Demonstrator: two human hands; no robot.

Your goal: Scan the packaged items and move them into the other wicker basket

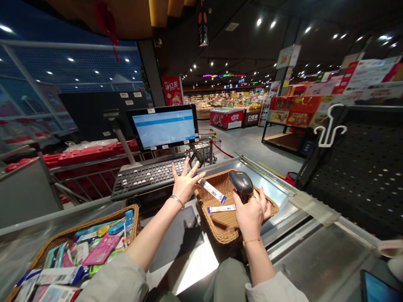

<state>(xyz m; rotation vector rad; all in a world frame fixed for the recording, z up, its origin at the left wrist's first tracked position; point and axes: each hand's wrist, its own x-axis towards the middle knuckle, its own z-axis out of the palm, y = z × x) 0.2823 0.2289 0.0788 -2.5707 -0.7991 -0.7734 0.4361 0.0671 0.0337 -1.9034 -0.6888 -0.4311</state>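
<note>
My left hand (pixel 185 183) is open, fingers spread, over the right end of the black keyboard (pixel 143 179) and beside the rim of a wicker basket (pixel 222 235). A white-and-blue slim box (pixel 213 191) lies at a slant by its fingertips; whether they touch it I cannot tell. A similar slim box (pixel 221 209) lies in the basket. Gripped in my right hand (pixel 252 214) is a black barcode scanner (pixel 241 182), held above the basket's right side. Part of the scanner's handle is hidden by the fingers.
A second wicker basket (pixel 137 216) at the left is full of boxed and packaged goods. Beyond the keyboard stands a lit monitor (pixel 165 128). A phone (pixel 379 289) lies at the lower right, and a black perforated panel (pixel 355 167) rises at the right.
</note>
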